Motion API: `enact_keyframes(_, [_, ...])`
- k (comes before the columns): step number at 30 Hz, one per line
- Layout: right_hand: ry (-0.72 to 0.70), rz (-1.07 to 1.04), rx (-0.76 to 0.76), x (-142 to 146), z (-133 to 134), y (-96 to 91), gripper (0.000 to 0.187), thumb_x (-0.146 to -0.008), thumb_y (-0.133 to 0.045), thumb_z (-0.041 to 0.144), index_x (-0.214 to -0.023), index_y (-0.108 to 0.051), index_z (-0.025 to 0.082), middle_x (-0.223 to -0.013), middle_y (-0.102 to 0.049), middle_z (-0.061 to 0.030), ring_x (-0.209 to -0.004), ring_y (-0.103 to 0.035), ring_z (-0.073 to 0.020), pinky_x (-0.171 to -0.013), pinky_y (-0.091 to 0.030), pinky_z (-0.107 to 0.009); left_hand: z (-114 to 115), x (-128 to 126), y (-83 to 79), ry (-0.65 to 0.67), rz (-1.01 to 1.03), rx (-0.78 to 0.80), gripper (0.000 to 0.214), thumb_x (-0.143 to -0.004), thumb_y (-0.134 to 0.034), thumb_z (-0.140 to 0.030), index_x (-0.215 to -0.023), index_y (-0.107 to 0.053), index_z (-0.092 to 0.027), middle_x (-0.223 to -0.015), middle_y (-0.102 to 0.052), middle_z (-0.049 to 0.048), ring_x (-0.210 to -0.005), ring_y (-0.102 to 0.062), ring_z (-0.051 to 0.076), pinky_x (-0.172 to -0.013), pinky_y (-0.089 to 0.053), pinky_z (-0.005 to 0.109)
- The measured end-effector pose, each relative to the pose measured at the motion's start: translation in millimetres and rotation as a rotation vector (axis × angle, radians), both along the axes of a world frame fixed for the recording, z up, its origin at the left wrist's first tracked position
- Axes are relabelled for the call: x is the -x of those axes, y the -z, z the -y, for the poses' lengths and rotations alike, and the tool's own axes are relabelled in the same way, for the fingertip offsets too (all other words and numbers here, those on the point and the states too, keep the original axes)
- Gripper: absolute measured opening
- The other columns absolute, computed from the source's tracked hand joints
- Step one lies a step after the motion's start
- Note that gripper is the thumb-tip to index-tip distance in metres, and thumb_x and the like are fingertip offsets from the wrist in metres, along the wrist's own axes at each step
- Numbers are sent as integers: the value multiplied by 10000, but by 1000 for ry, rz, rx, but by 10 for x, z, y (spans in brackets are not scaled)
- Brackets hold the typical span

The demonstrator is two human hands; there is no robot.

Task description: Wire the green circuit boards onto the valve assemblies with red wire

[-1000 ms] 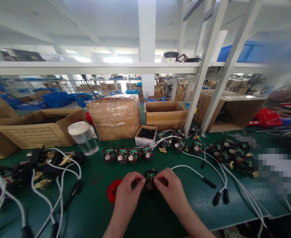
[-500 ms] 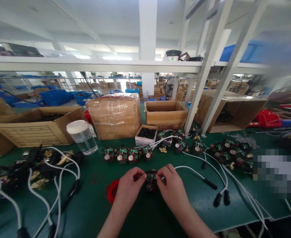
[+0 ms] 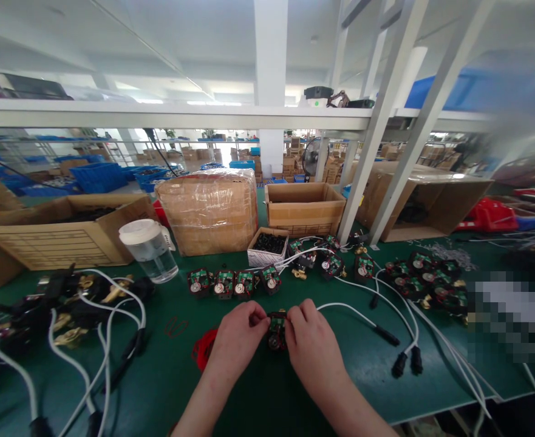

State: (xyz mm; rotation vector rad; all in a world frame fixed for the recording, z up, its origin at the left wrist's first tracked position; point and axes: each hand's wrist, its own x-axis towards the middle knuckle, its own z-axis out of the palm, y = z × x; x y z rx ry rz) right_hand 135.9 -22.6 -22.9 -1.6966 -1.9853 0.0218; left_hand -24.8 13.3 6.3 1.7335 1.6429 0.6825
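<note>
Between my hands, on the green tabletop, sits a small black valve-like unit [image 3: 276,334] with a green circuit board and a round metal part facing up. My left hand [image 3: 240,334] is pinched at its left edge. On the opposite edge, my right hand [image 3: 315,337] grips with curled fingers, whose tips are partly hidden. Whether a thin wire lies in either pinch is too small to tell. A white cable [image 3: 347,308] with a black plug runs out behind my right hand. Beside my left wrist lies a coil of red wire [image 3: 203,347].
Several similar units [image 3: 224,284] stand in a row beyond my hands, with more [image 3: 426,279] at right. A small box of black parts [image 3: 268,244] and a water jug [image 3: 149,252] stand behind. Cabled brass-and-black assemblies [image 3: 85,297] crowd the left. Shelf posts [image 3: 362,170] rise at right.
My right hand's fingers have curled in more and sit closer over the unit's right edge. My left hand stays nearly in place at the left edge.
</note>
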Motion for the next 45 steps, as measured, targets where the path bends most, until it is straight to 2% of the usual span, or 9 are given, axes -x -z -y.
enact_keyframes(6, [7,-127,25,-8,-39,-6,146,-906,-556,79,-906,-570,225,-959,-550,-56,-806,-583,-214,-715,-456,-339,-3,7,-17,8,-24,0,79,-768,-601,-249,-728,-663,-221,-751,-689,6,-725,-624,184,-659,-396,277])
enact_keyframes(13, [-53,-290,70,-65,-75,-1,136,-896,-564,92,-908,-585,226,-948,-541,-21,-750,-596,-172,-676,-465,-301,-15,61,4,68,56,39,82,-761,-602,-272,-732,-658,-220,-718,-685,-6,-697,-621,180,-640,-406,271])
enact_keyframes(19, [-77,-406,108,-116,-90,0,150,-878,-573,84,-934,-610,218,-950,-555,-25,-755,-588,-172,-664,-473,-297,-28,38,16,21,109,13,222,-821,-585,-430,-781,-655,-223,-779,-700,4,-745,-629,195,-669,-417,281])
enact_keyframes(23, [-88,-488,106,-115,-111,-2,94,-914,-560,135,-902,-616,209,-917,-559,-24,-752,-586,-166,-665,-471,-290,-31,-10,33,0,111,33,177,-794,-610,-397,-776,-633,-223,-755,-684,-6,-728,-625,191,-661,-418,280])
enact_keyframes(29, [-91,-497,90,-123,-139,29,123,-899,-544,117,-855,-617,206,-888,-563,-21,-746,-582,-164,-654,-452,-280,-18,-16,37,-12,121,33,157,-790,-603,-375,-771,-641,-224,-760,-694,4,-729,-635,200,-659,-430,291])
enact_keyframes(34, [-81,-512,100,-107,-167,56,100,-904,-560,139,-850,-617,202,-874,-561,-16,-726,-576,-161,-650,-441,-279,-33,-19,33,41,148,20,217,-823,-575,-382,-883,-714,-226,-904,-742,28,-849,-668,222,-761,-464,311])
enact_keyframes(39, [-112,-567,109,-155,-223,117,114,-925,-548,188,-850,-632,203,-859,-577,-20,-765,-586,-179,-687,-444,-292,-19,-4,69,66,117,2,249,-850,-551,-402,-867,-738,-238,-914,-755,15,-885,-672,226,-805,-464,320])
enact_keyframes(42, [-119,-664,160,-223,-229,132,176,-965,-501,255,-872,-644,210,-841,-603,-20,-764,-590,-183,-679,-451,-288,-10,35,137,99,230,32,285,-879,-530,-428,-950,-731,-238,-966,-759,15,-918,-682,220,-827,-479,315])
enact_keyframes(45, [-141,-721,230,-261,-218,121,133,-937,-543,281,-902,-650,210,-850,-619,-16,-731,-591,-173,-647,-459,-274,-3,65,198,123,341,73,272,-857,-574,-397,-1016,-719,-232,-1034,-760,19,-985,-686,220,-879,-491,309])
